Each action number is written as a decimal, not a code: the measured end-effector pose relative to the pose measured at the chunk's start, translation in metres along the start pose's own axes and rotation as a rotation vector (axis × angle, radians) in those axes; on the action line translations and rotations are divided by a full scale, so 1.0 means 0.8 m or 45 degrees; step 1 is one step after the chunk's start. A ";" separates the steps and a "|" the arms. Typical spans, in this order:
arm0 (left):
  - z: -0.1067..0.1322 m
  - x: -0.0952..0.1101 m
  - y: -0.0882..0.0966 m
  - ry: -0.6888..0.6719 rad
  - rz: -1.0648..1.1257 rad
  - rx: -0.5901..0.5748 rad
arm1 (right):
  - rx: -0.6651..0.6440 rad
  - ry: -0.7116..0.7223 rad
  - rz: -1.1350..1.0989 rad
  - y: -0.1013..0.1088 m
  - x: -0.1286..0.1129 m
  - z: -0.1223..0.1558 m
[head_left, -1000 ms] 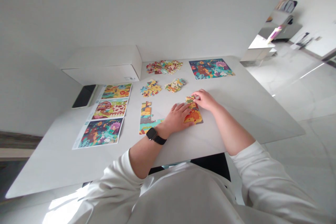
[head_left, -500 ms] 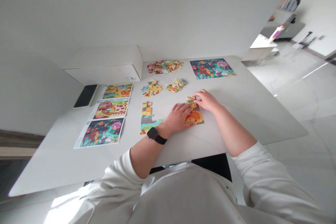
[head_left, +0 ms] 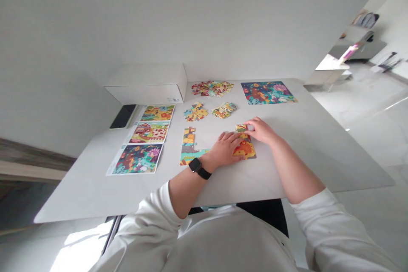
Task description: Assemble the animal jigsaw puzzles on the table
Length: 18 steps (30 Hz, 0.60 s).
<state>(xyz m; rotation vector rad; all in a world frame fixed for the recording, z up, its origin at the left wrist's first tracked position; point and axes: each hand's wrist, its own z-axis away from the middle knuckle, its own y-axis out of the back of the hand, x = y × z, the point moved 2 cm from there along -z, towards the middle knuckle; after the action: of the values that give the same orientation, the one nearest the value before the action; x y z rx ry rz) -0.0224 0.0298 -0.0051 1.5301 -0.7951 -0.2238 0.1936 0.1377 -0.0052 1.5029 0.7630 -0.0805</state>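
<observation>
My left hand [head_left: 225, 149] lies flat with outstretched fingers over a partly joined jigsaw puzzle, covering its middle. A lion section [head_left: 246, 149] shows to the right of those fingers, and a strip of joined pieces [head_left: 188, 146] with yellow and teal parts extends to the left. At the top edge of the lion section, my right hand [head_left: 260, 130] pinches a green and yellow puzzle piece [head_left: 240, 128] between thumb and fingers. Whether that piece is fully locked in cannot be made out. A black watch is on my left wrist.
Beyond my hands lie two small piles of loose pieces [head_left: 195, 112] [head_left: 225, 110] and a larger heap [head_left: 213, 88]. A dark, colourful puzzle picture [head_left: 267, 92] is at the back right. Three printed picture sheets [head_left: 137, 159], a phone [head_left: 123, 116] and a white box [head_left: 145, 93] occupy the left.
The camera view has shifted, so the whole scene sits slightly farther right and lower. Both hands keep nearly the same place on the puzzle.
</observation>
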 end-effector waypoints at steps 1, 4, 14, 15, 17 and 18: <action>0.000 0.000 0.000 -0.007 0.001 0.003 | -0.002 0.005 -0.001 0.000 0.001 0.000; 0.000 0.001 0.000 -0.028 0.004 0.027 | -0.007 -0.002 0.000 0.000 0.004 -0.001; -0.001 0.007 0.036 -0.002 0.093 0.266 | 0.063 -0.067 -0.053 0.006 0.002 0.001; 0.000 0.009 0.041 -0.002 0.108 0.288 | 0.077 -0.093 -0.061 0.007 0.001 0.001; 0.001 0.010 0.049 0.015 0.125 0.318 | 0.115 -0.136 -0.089 0.012 -0.002 -0.002; 0.002 0.010 0.052 0.025 0.128 0.328 | 0.137 -0.147 -0.109 0.015 -0.004 -0.004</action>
<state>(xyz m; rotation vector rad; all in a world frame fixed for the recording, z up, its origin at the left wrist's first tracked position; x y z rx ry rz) -0.0319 0.0272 0.0357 1.7245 -0.9094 -0.0317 0.1959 0.1406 0.0073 1.5534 0.7393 -0.2740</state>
